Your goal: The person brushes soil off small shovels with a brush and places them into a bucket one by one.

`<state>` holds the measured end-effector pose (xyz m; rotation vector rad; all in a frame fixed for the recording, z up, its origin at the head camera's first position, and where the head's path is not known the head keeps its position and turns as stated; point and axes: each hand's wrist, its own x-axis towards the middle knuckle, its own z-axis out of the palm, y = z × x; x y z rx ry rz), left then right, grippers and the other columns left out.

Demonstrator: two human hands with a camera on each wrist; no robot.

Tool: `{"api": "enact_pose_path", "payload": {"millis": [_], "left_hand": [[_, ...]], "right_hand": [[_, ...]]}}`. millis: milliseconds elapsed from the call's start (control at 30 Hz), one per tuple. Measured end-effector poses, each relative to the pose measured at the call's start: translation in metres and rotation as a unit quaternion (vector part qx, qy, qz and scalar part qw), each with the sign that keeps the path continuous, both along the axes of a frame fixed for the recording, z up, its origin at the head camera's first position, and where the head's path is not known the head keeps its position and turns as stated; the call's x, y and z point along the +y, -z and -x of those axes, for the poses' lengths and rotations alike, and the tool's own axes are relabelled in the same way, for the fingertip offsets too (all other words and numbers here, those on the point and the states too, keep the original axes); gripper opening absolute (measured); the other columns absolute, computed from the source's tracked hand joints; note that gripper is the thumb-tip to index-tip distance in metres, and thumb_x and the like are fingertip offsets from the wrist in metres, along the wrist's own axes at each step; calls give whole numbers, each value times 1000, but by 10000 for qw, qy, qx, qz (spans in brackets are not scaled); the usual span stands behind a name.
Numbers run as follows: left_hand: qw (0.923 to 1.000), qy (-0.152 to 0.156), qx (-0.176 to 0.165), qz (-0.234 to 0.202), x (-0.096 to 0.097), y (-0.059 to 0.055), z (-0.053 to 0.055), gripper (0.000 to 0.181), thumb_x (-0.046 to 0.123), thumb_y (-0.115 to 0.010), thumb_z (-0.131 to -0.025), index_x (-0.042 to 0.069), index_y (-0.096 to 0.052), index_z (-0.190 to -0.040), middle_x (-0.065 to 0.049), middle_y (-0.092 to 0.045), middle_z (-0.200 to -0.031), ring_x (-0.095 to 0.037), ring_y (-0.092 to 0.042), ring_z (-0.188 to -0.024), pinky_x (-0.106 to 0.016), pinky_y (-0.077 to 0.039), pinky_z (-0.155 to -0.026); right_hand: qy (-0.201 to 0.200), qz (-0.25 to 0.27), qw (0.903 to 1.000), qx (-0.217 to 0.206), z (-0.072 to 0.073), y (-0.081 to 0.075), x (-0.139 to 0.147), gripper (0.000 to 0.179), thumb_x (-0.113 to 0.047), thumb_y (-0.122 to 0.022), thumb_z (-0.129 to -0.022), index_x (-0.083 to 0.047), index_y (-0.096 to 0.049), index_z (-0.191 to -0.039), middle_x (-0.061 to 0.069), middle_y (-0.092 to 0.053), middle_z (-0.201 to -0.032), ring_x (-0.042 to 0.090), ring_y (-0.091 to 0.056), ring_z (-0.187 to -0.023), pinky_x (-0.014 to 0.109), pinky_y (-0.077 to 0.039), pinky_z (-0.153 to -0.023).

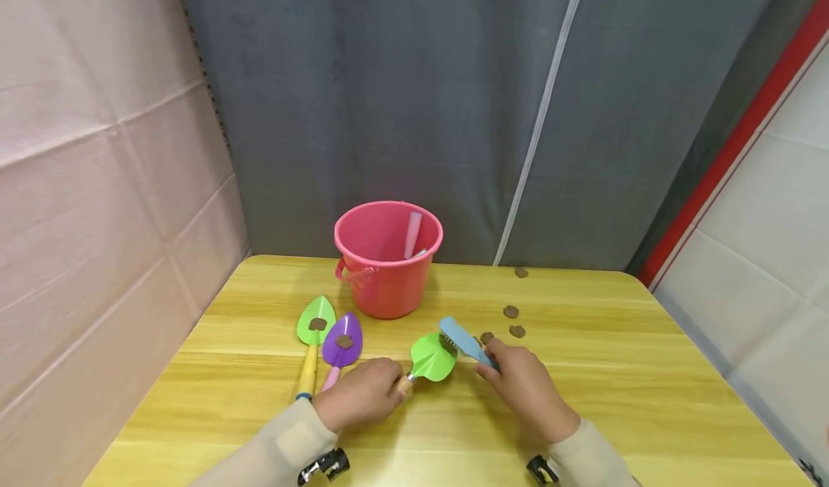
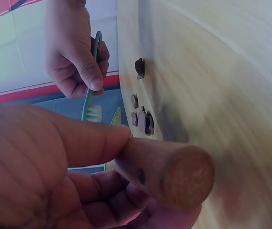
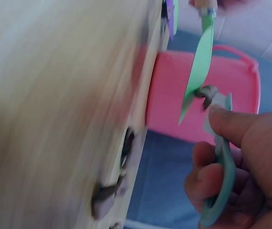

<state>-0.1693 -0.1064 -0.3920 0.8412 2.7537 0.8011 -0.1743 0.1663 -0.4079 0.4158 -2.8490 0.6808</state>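
My left hand (image 1: 368, 393) grips the wooden handle (image 2: 166, 171) of a small trowel with a green blade (image 1: 432, 358), held over the table. In my right hand (image 1: 523, 385) is a blue brush (image 1: 465, 339), its bristles (image 2: 95, 113) facing the blade. A brown lump (image 3: 206, 94) sits at the blade's edge, touching the brush end in the right wrist view. To the left lie a green trowel with a yellow handle (image 1: 308, 372) and a purple trowel (image 1: 343, 337), each with a brown lump on its blade.
A pink bucket (image 1: 391, 285) stands at the back of the wooden table (image 1: 622, 372), with a pink handle-like piece (image 1: 412, 234) inside. Several brown lumps (image 1: 511, 311) are scattered right of it. A grey curtain (image 1: 401, 84) hangs behind the table.
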Motion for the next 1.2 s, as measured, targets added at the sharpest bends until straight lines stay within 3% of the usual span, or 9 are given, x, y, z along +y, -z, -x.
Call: {"api": "enact_pose_path", "payload": {"millis": [367,467,567,667,767,933,1200], "left_hand": [[9991,-336,-152,-195,-4,-5,12,13,14,-69,-90,10,-60,-83,2,-52,-75,-15,-49,-68,-34,-45,-63],[9990,-371,-182,-181,-3,-6,15,12,14,-68,-90,11,-59,-83,2,-52,-72,-15,-49,-67,-33,-44,-62],[9991,-349,-177,-166,-2,-6,18,13,15,-67,-91,11,-59,-82,3,-52,-71,-14,-49,-66,-33,-43,-61],[9989,-332,-248,-211,0,-7,18,12,15,-67,-92,11,-60,-83,3,-52,-71,-14,-50,-66,-32,-44,-60],[9988,-328,-293,-236,2,-9,17,12,15,-67,-92,11,-60,-83,2,-52,-71,-14,-50,-65,-32,-44,-59],[9986,-335,-281,-286,4,-12,17,10,15,-66,-93,10,-60,-86,2,-53,-72,-14,-50,-66,-31,-44,-59],[9982,-393,-366,-268,3,-12,17,11,15,-66,-93,9,-59,-87,1,-53,-74,-15,-51,-66,-31,-45,-59]], "right_hand": [[428,187,9986,-231,20,1,21,19,-23,-71,-93,-12,-58,-85,-6,-48,-59,8,-39,-48,24,-30,-45],[188,212,9995,-113,18,-4,12,18,-25,-72,-92,-13,-60,-86,-8,-48,-60,7,-39,-49,24,-32,-46],[-293,186,9994,79,13,-11,-3,14,-24,-74,-90,-14,-64,-90,-11,-48,-63,5,-39,-51,24,-34,-47],[-722,-43,9971,220,7,-15,-16,14,-25,-76,-89,-16,-64,-90,-13,-46,-64,3,-38,-54,23,-34,-49],[-884,-325,9951,308,4,-18,-25,18,-27,-77,-88,-19,-61,-87,-13,-43,-64,3,-38,-56,23,-35,-51],[-651,-404,9966,302,7,-18,-27,22,-26,-78,-87,-17,-58,-83,-10,-41,-62,6,-38,-55,23,-32,-49],[-155,-190,9996,122,25,-13,-7,23,-25,-77,-88,-15,-57,-82,-7,-45,-61,8,-39,-51,25,-32,-47]]}}
